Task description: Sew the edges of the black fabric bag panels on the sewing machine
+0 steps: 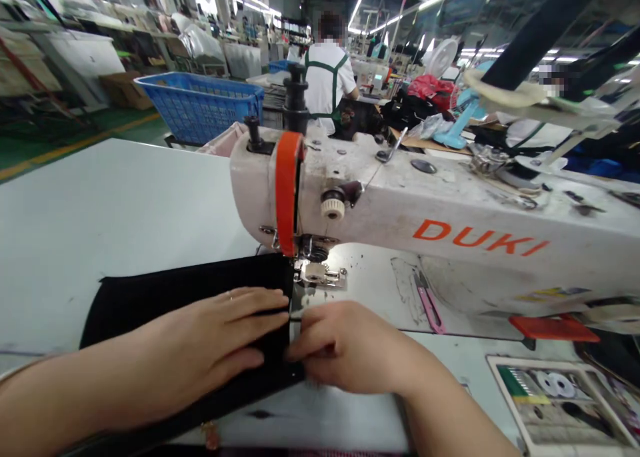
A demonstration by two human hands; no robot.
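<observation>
A piece of black fabric (200,284) lies on the sewing table, its right edge running up to the presser foot of the sewing machine (370,197). My left hand (215,350) rests flat on this fabric with the fingers stretched toward its right edge. At that same edge, below the presser foot, my right hand (345,347) pinches the fabric between thumb and fingers. The fingertips of both hands are close together. Part of the fabric is hidden beneath my left hand and forearm.
Pink thread snips (429,304) lie right of the needle area. A tray (560,404) with white bobbins sits at the lower right. Thread cones (535,37) stand above the machine. Behind the table are a blue basket (200,107) and a person (327,77) seen from behind.
</observation>
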